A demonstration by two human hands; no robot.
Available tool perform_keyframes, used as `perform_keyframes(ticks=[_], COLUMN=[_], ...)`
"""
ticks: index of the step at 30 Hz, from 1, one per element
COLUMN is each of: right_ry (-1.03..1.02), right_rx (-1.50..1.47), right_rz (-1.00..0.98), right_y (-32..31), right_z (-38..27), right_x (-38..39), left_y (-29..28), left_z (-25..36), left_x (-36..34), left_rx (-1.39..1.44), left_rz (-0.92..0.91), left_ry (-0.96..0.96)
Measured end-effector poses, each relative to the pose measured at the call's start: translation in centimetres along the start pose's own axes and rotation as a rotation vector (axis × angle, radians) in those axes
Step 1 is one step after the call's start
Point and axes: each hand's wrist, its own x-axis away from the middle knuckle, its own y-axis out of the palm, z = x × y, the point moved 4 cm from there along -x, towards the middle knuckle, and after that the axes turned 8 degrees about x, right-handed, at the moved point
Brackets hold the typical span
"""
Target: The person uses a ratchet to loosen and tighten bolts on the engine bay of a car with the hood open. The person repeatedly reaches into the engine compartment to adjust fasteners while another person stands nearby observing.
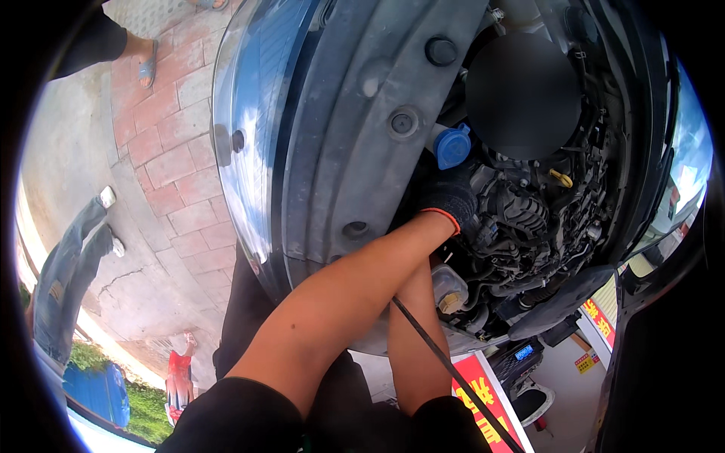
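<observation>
Under a car's raised hood, my left hand (451, 198) wears a dark knit glove with an orange cuff. It reaches down into the gap between the front panel (325, 174) and the engine (521, 215), just below a blue cap (453, 147). Its fingers are hidden, so I cannot see what they hold. My right forearm (419, 347) passes beneath the left one, and its hand is out of sight behind it. Near the forearms sits a translucent tank (449, 287) with a yellowish cap.
A thin black rod (457, 374) slants beside my right forearm. A yellow loop handle (560, 178) stands out among engine hoses. A blurred dark disc covers part of the bay. At left, people's legs (68, 279) show on the pavement (177, 166). Red signboards (483, 400) stand at lower right.
</observation>
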Motion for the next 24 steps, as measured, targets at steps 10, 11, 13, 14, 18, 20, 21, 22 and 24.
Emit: perform_keyframes(ticks=[10,11,13,14,18,20,21,22,24], right_ry=[-0.038,-0.036,-0.025,-0.025,-0.035,-0.03,-0.028,-0.034,-0.036], right_rx=[0.0,-0.003,-0.033,-0.033,0.015,0.018,0.017,0.015,0.001], right_rz=[0.015,0.022,0.056,0.054,0.015,0.021,0.025,0.026,0.047], right_y=[-0.2,-0.1,-0.4,-0.5,0.2,-0.2,-0.4,-0.3,-0.4], right_z=[-1.6,-1.3,-0.4,-0.4,-1.4,-1.3,-1.1,-1.0,-0.6], right_x=[-0.5,-0.2,0.4,0.5,-0.1,0.5,0.9,0.9,0.8], left_y=[2.6,2.5,2.5,2.2,0.1,0.0,0.4,0.7,1.4], left_z=[-2.6,-2.5,-1.0,-0.2,0.0,-0.6,-0.8,-0.9,-1.5], left_x=[-2.9,-3.1,-2.8,-2.7,-3.3,-3.3,-3.0,-2.9,-2.9], left_rx=[-0.218,-0.22,-0.241,-0.246,-0.041,-0.071,-0.201,-0.33,-0.016], left_rz=[-0.01,-0.033,-0.109,-0.129,0.004,0.093,0.141,0.19,0.068], left_ry=[0.088,0.091,0.13,0.15,0.166,0.18,0.194,0.205,0.089])
